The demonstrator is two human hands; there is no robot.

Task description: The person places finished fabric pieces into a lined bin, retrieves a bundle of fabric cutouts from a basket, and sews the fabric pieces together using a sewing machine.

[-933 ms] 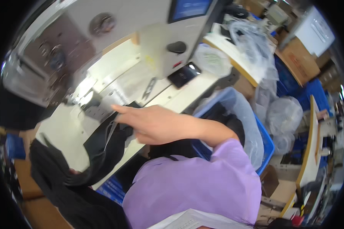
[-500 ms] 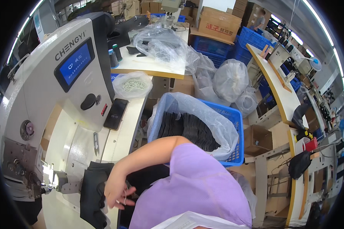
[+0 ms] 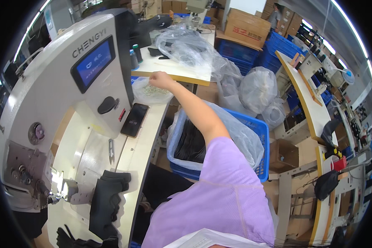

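Note:
My right hand (image 3: pixel 160 80) is over a clear plastic bag (image 3: pixel 141 93) of pale green and white string loops (image 3: pixel 153 90). Its fingers are bent down and together at the bag's far edge, and whatever is between them is hidden. A stack of black fabric pieces (image 3: pixel 104 206) with scalloped edges lies on the machine table, beside the sewing machine's (image 3: pixel 70 189) lower arm. Another black piece with finger-like points (image 3: pixel 76 242) lies at the lower left. My left hand is not visible.
A phone (image 3: pixel 135 120) and thread snips (image 3: pixel 111 151) lie on the table. Under my right arm stands a blue basket (image 3: pixel 263 153), lined with plastic and holding black pieces (image 3: pixel 190 142). Thread spools (image 3: pixel 134 60) and a plastic sheet (image 3: pixel 186 45) occupy the far table.
My right hand has moved from beside the black pieces on the table, where a thin pale loop showed at its fingers, up and away to the bag of string loops. The view has shifted slightly.

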